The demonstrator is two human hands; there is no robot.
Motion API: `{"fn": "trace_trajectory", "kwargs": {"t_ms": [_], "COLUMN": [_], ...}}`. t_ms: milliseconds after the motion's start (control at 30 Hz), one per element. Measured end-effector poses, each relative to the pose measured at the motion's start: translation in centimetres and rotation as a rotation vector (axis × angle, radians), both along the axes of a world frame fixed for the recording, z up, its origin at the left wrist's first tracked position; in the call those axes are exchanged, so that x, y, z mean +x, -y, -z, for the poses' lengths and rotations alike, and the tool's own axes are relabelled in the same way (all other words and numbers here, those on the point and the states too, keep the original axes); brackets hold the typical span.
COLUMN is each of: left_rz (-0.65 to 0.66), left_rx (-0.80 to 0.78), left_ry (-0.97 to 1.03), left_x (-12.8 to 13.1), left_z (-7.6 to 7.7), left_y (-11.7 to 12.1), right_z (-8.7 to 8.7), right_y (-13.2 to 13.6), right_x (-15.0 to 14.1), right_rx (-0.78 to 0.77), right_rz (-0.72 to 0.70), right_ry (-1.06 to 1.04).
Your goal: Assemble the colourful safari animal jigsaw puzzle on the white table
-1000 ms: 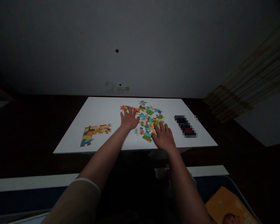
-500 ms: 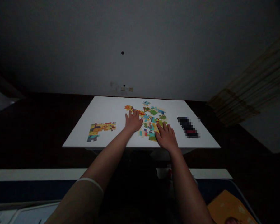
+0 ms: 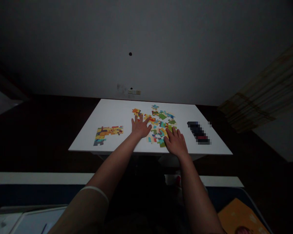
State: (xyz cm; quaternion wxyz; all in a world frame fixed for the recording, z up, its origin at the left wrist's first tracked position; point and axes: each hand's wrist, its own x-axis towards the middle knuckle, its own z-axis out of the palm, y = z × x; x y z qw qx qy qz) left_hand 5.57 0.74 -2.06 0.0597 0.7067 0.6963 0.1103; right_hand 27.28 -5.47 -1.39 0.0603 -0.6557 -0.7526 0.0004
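Hands barely shifted | right hand [image 3: 177,143] hides loose pieces [image 3: 161,122] | dim

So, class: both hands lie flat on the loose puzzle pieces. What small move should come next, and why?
Probably the left hand should pinch one piece from the loose pile: both it and the right hand lie flat, holding nothing, while the joined section sits apart.

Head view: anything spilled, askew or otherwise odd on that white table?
Nothing stands out. The loose puzzle pieces lie jumbled on the white table under the left hand and right hand. The joined puzzle section lies flat to the left. The dark object is too blurred to judge.
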Motion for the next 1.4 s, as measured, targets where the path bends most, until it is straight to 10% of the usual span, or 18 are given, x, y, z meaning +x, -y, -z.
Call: {"fn": "trace_trajectory", "kwargs": {"t_ms": [1400], "left_rz": [0.006], "left_rx": [0.22], "left_ry": [0.046], "left_x": [0.5], "left_z": [-1.1], "left_y": [2.0], "right_z": [0.7], "right_y": [-0.3], "right_x": [0.5], "right_rx": [0.051], "right_rz": [-0.028], "right_ry": [-0.058]}}
